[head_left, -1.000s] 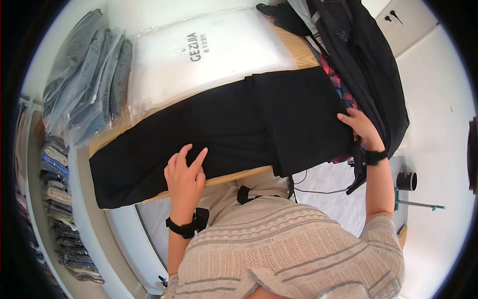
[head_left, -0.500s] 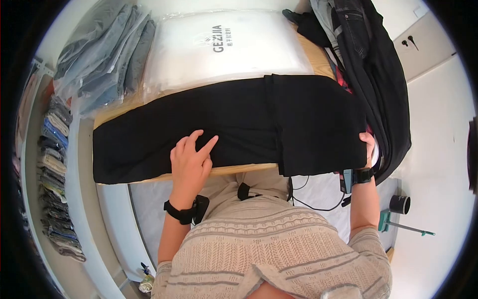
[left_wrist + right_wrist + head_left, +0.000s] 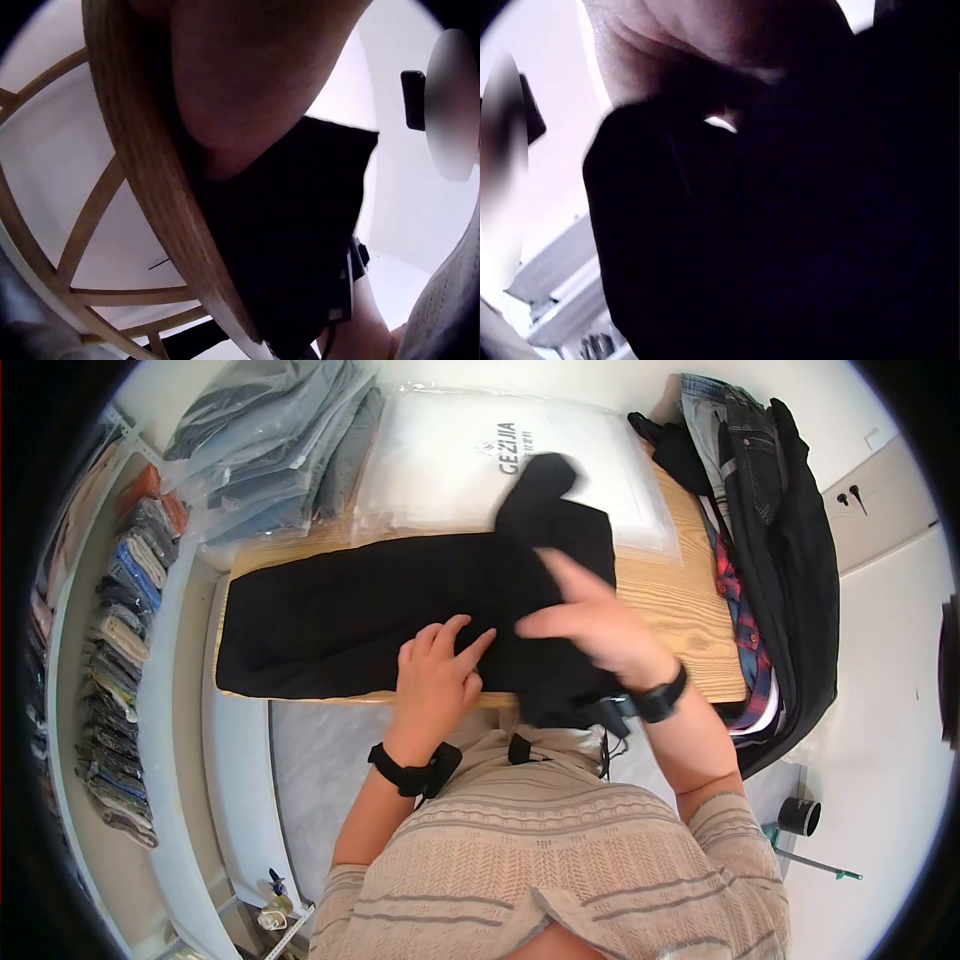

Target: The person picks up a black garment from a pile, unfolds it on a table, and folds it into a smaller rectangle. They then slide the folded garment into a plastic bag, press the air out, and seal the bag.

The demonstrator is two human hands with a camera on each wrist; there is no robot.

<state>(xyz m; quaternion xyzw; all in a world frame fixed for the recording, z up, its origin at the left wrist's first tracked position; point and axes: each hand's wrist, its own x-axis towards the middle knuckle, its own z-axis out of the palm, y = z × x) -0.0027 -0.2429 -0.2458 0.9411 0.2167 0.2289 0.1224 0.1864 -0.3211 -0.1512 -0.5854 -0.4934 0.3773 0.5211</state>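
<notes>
On the wooden table (image 3: 680, 590), head view: long black cloth garment (image 3: 320, 610) laid lengthwise, mostly leftward of the left hand (image 3: 435, 675), touched by its spread fingers (image 3: 478, 650).
Right end: overlapped by the blurred right hand (image 3: 610, 632); grip cannot be told.
Clear plastic bags (image 3: 270, 465): grey garments (image 3: 250, 415) inside.
Wrist views: black cloth seen beside each hand.
</notes>
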